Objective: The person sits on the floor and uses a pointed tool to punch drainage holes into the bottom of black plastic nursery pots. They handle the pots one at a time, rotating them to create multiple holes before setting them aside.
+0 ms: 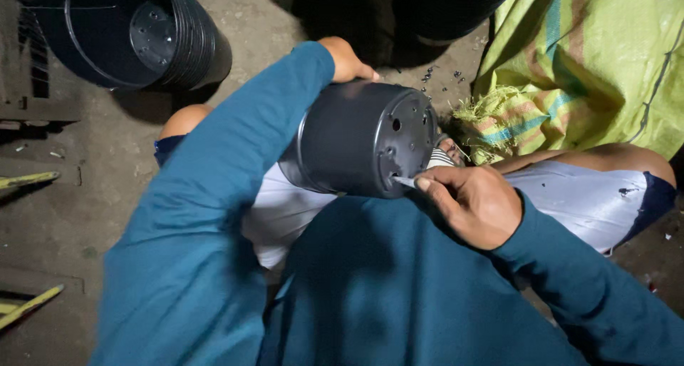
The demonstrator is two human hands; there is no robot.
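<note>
Teal sleeves on both arms, person seated on the floor, white shorts, knees spread.

Right hand is nearest the camera: fingers pinched tight on a small pale blade, its tip at a hole in the base of the black plastic pot. What kind of tool it is, can't tell; only a short sliver shows past the fingertips.

Pot lies on its side over the lap, between the knees. Long axis runs roughly left-right in view: perforated base faces right toward the right hand, rim end goes left and is hidden behind the left sleeve. Pot sits just left of and above the right hand, tool touching the lower base edge.

Left hand is on the far side of the pot, wrapped over the top wall; only knuckles and thumb show, so fingers are closed on the pot as far as I can see.

Farther out: small dark chips on the floor past the base. Yellow-green woven sack upper right, frayed edge near the pot. Stack of nested black pots upper left, lying on its side, well apart. Yellow sticks at the left edge.

Surface: bare concrete floor, dusty. Lighting dim, dark beyond.
</note>
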